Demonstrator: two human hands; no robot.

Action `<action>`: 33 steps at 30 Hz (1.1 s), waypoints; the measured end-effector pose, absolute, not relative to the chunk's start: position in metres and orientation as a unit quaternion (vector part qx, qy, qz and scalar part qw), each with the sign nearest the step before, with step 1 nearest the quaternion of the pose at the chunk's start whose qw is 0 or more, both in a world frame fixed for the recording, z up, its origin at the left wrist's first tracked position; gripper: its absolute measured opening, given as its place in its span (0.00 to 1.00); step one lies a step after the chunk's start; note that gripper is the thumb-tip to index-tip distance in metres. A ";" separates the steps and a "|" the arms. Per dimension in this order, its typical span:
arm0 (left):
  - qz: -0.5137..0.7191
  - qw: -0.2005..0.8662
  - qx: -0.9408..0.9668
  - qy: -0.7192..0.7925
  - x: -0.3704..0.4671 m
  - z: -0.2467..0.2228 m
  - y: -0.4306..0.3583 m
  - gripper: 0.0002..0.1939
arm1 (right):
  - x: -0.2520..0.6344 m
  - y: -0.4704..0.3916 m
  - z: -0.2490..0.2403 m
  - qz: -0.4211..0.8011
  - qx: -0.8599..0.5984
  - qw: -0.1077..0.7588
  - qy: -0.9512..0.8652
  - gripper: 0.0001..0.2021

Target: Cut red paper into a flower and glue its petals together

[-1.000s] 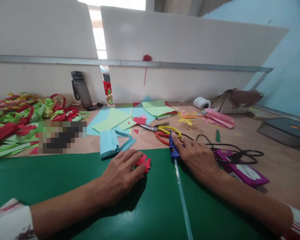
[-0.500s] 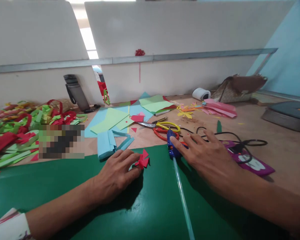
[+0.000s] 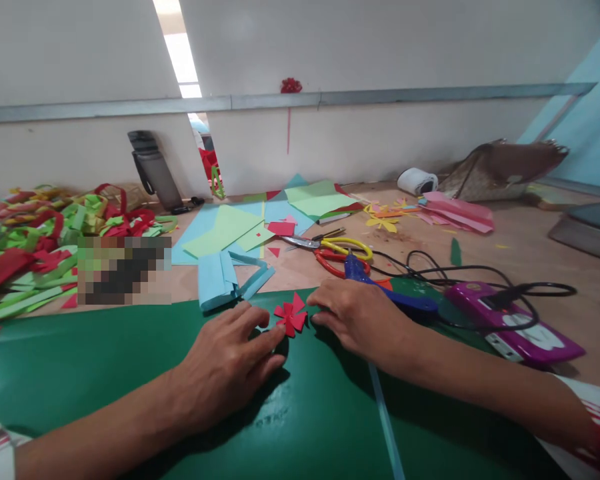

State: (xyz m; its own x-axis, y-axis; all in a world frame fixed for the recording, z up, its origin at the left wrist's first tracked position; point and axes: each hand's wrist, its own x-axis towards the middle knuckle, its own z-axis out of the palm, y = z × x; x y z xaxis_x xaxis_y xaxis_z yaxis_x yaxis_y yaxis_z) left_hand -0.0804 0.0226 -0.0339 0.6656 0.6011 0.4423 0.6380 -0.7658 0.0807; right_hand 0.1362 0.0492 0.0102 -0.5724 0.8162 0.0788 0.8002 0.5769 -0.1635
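Note:
A small red paper flower (image 3: 291, 316) with pointed petals lies on the green work surface (image 3: 170, 347). My left hand (image 3: 235, 357) is beside it, its index fingertip touching the lower left petals and the thumb apart below. From the right, my right hand (image 3: 365, 320) reaches toward the flower with bent fingers, the tips slightly apart near the right-hand petals. Behind my right hand lies a blue hot glue gun (image 3: 410, 301), partly covered by it. Its long clear glue stick (image 3: 386, 420) runs out toward the front edge.
Scissors (image 3: 345, 248) with red and yellow handles lie beyond the glue gun. A purple power strip (image 3: 523, 327) with a black cable sits right. Folded blue paper (image 3: 217, 283), green sheets (image 3: 225, 233), a paper strip pile (image 3: 45, 260), a grey bottle (image 3: 157, 173) and a handbag (image 3: 500, 170) stand around.
My right hand has left the glue gun and moved left to the flower; the gun now lies on its side. My left fingers have loosened around the flower. The view has shifted slightly.

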 end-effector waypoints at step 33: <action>-0.214 0.046 -0.908 -0.357 -0.076 -0.039 0.022 0.12 | 0.135 0.054 -0.023 0.042 -0.350 0.167 -0.921 0.11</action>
State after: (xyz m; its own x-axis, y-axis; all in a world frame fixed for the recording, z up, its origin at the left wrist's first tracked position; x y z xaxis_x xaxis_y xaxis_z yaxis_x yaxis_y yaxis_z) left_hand -0.0755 0.0216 -0.0387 0.6540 0.6280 0.4217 0.6675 -0.7414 0.0688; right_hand 0.1350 0.0540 -0.0228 -0.6992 0.6585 0.2782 0.6306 0.7515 -0.1939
